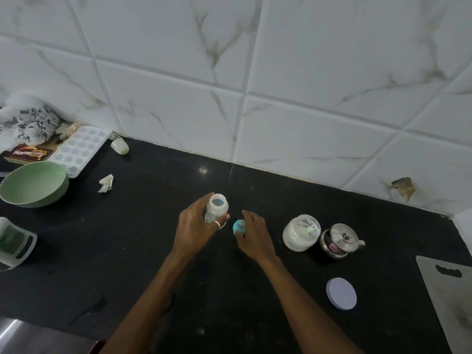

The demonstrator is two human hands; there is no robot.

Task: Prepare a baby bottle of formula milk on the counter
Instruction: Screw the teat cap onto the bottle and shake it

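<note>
My left hand (195, 227) grips a clear baby bottle (217, 206) that stands open-mouthed on the black counter (153, 251). Just right of it my right hand (254, 237) closes its fingers on the teal nipple cap (238, 226), which rests on the counter and is partly hidden by the fingers. Further right stands an open glass jar of white formula powder (301, 232) with a pale scoop lying inside. A small steel kettle with a lid (341, 240) stands touching the jar's right side. The jar's lilac lid (341, 293) lies flat nearer to me.
A green bowl (34, 183), a white ice tray (79, 149), a brown box (26, 153) and a crumpled tissue (106, 183) sit at the left. A white-and-green container (14, 242) is at the left edge. A grey cutting board (449, 297) lies at the right.
</note>
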